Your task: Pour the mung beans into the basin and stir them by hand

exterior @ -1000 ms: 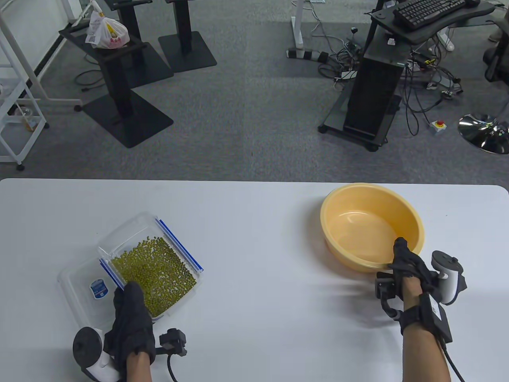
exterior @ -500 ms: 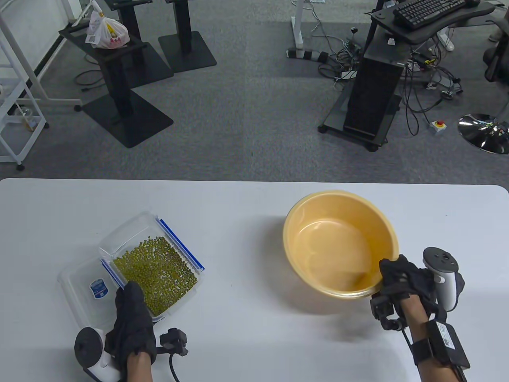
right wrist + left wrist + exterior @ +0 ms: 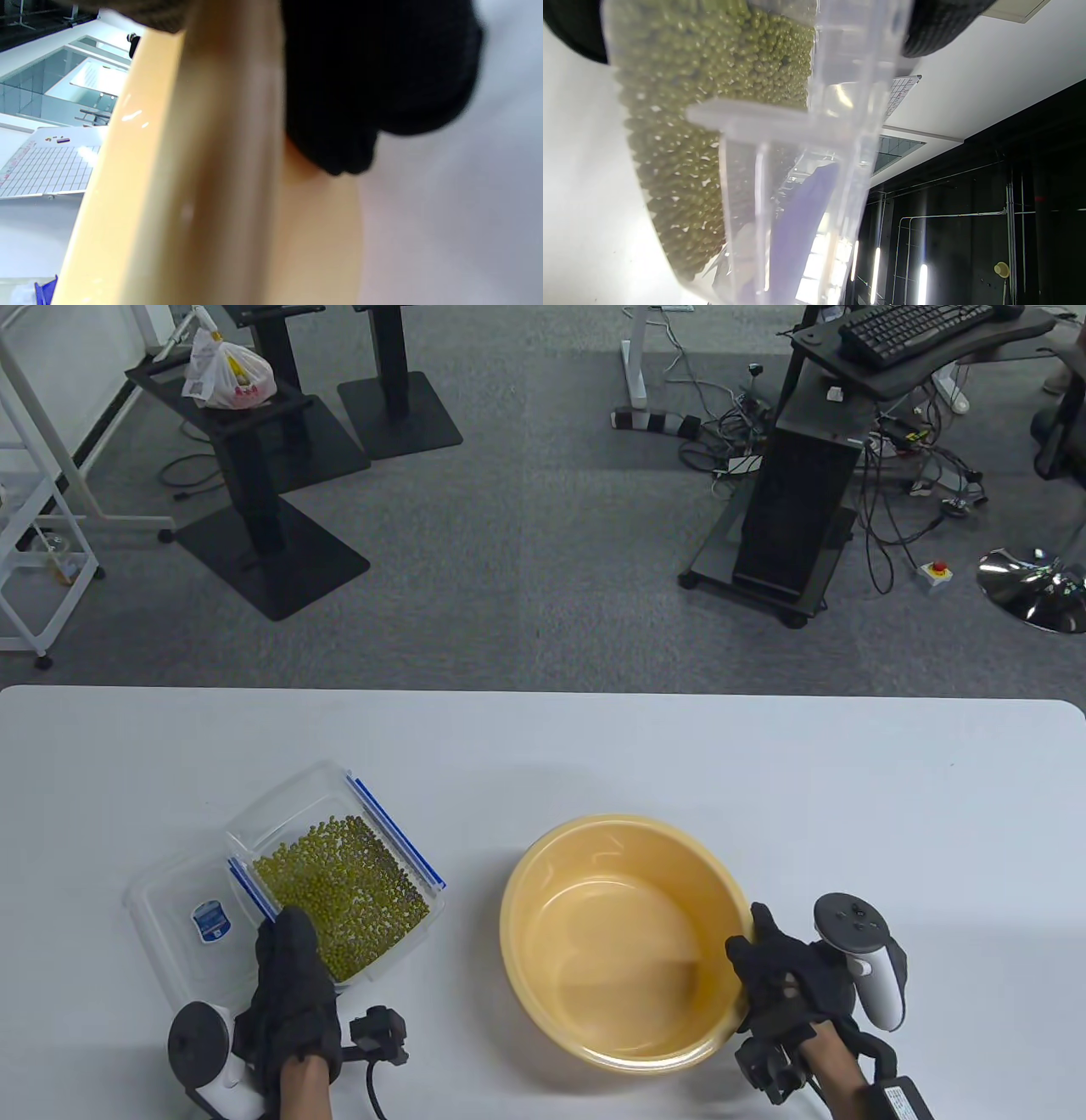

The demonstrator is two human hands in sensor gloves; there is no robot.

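A clear plastic box (image 3: 293,806) with blue clips holds green mung beans (image 3: 344,882) at the table's left front. My left hand (image 3: 288,976) grips the box's near edge, seen close up in the left wrist view with the beans (image 3: 683,127) behind the clear wall. The yellow basin (image 3: 624,937) stands empty in front of centre. My right hand (image 3: 776,976) grips its right rim, thumb inside; in the right wrist view the rim (image 3: 203,169) fills the frame under my black glove fingers (image 3: 365,84).
The box's clear lid (image 3: 182,916) with a blue label lies flat just left of the box. The white table (image 3: 764,763) ends at a far edge above grey carpet with desk stands and cables.
My right hand has dragged the basin from the table's right side towards the front centre, closer to the box. The left hand and box shifted slightly right.
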